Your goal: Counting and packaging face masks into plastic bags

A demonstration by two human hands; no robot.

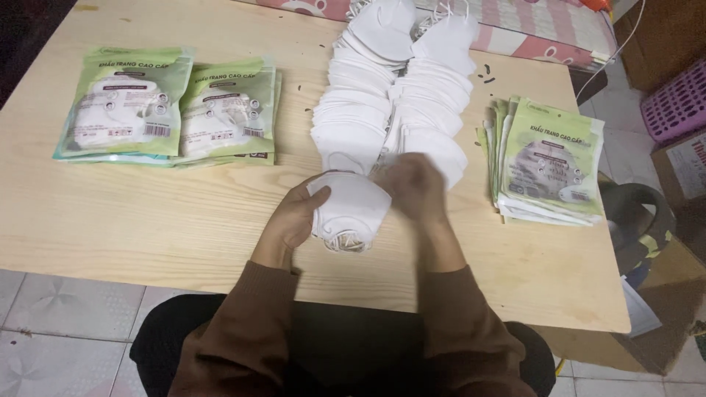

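My left hand [293, 217] cups a small stack of white folded face masks [351, 209] near the front edge of the wooden table [147, 213]. My right hand [417, 185], blurred by motion, is closed over the right side of the same stack, at the near end of two long overlapping rows of white masks [397, 95] that run to the far edge. Both arms wear brown sleeves.
Two piles of green filled mask packets [169, 106] lie at the far left. A fanned stack of green packets [551, 158] lies at the right. Beyond the table's right edge are a cardboard box [680, 165], a purple basket [676, 103] and a dark object on the tiled floor.
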